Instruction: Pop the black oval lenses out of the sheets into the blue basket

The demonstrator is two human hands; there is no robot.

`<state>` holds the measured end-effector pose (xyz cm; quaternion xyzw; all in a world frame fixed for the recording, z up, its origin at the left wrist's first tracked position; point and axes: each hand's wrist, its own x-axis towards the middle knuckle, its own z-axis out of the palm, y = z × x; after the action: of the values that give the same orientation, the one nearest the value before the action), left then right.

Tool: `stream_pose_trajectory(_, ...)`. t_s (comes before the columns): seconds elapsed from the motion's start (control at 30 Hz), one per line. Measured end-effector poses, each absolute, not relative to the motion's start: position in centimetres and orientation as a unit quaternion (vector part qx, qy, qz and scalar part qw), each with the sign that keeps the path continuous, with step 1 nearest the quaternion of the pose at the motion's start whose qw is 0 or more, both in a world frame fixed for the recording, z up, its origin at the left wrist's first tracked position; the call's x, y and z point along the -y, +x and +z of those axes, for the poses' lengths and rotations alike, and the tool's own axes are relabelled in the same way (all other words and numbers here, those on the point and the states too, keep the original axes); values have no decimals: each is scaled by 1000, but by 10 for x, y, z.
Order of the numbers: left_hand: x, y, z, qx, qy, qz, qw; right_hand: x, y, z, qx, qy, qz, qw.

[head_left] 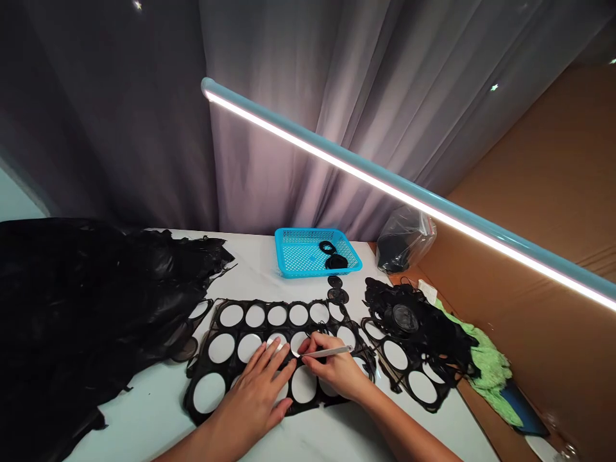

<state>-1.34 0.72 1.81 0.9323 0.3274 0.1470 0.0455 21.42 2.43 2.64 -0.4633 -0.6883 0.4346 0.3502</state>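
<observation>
A black rubber sheet with rows of round holes lies flat on the white table. My left hand rests on it, fingers spread, pressing near the middle. Between the fingertips of my right hand is a slim silver tool with a pale handle, perhaps tweezers or a craft knife; its exact kind is unclear. Its tip points left at the rim of a hole in the middle row. Thin black strands stick up just behind my right fingers. Two dark discs lie beyond the sheet's far edge.
A large pile of black sheets covers the left side. At the back stands a blue basket holding black rings. Black scraps and a green cloth lie right, near a clear bag. A lit tube lamp crosses above.
</observation>
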Motion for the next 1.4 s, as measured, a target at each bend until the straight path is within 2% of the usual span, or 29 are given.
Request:
stream_pose_trajectory(0.17,-6,-14,20,-340,928,141,60,-21,212,25,723,-470,390,323)
stream_pose_trajectory(0.4,-10,-15,26,-345,922,142,100,-19,208,16,848,-458,154,219)
stream_pose_trajectory(0.57,-9,-20,26,-346,919,149,116,-73,257,36,703,-640,68,302)
stream_pose_trajectory(0.63,-11,-21,26,-346,919,146,118,-89,267,44,665,-656,102,342)
stream_pose_trajectory(0.73,-19,-15,26,-355,918,139,105,-94,257,47,668,-595,235,381)
stream_pose_trajectory(0.9,-38,-4,18,-378,911,147,71,-82,217,39,704,-496,373,345)
stream_pose_trajectory(1.07,-40,-4,5,-386,905,166,68,-79,211,35,722,-484,383,312)
stream_pose_trajectory(1.4,-39,-6,2,-387,902,173,83,-81,211,26,738,-476,357,318)
